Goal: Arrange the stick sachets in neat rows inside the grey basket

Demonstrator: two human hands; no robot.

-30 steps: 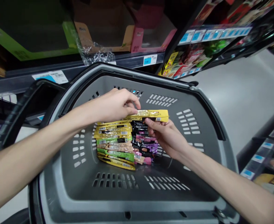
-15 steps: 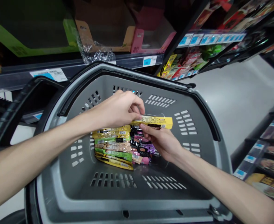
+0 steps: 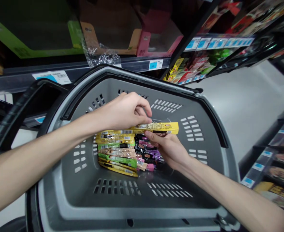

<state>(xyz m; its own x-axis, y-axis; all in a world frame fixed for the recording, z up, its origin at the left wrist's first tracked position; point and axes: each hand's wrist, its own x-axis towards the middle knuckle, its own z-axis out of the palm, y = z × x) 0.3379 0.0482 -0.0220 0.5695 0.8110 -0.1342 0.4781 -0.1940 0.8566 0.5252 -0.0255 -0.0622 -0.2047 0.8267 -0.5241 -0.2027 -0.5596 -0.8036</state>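
Note:
Both hands are inside a grey shopping basket (image 3: 132, 211). Between them is a long, narrow yellow snack packet (image 3: 167, 127), held level above the other packets. My left hand (image 3: 133, 111) pinches its upper edge, thumb and fingertips close together and the other fingers curled. From the right, my right hand (image 3: 169, 146) grips the same packet from below, with its thumb on the near face. Under it, several slim packets (image 3: 118, 153) in yellow, green and beige stand in a row on the left. Black, purple and pink packets (image 3: 149, 151) adjoin them, partly hidden by my right hand.
A shelf behind the basket holds green (image 3: 33, 53), tan (image 3: 110, 48) and pink display cartons (image 3: 154, 48). Crumpled clear plastic (image 3: 103, 58) hangs over its edge. The black basket handle (image 3: 14, 112) is at left. Grey aisle floor (image 3: 236, 96) and stocked shelves lie right.
Both hands and the yellow packet have shifted slightly down toward the near side, and my left hand a little rightward along it. Both keep hold. The camera view has moved slightly.

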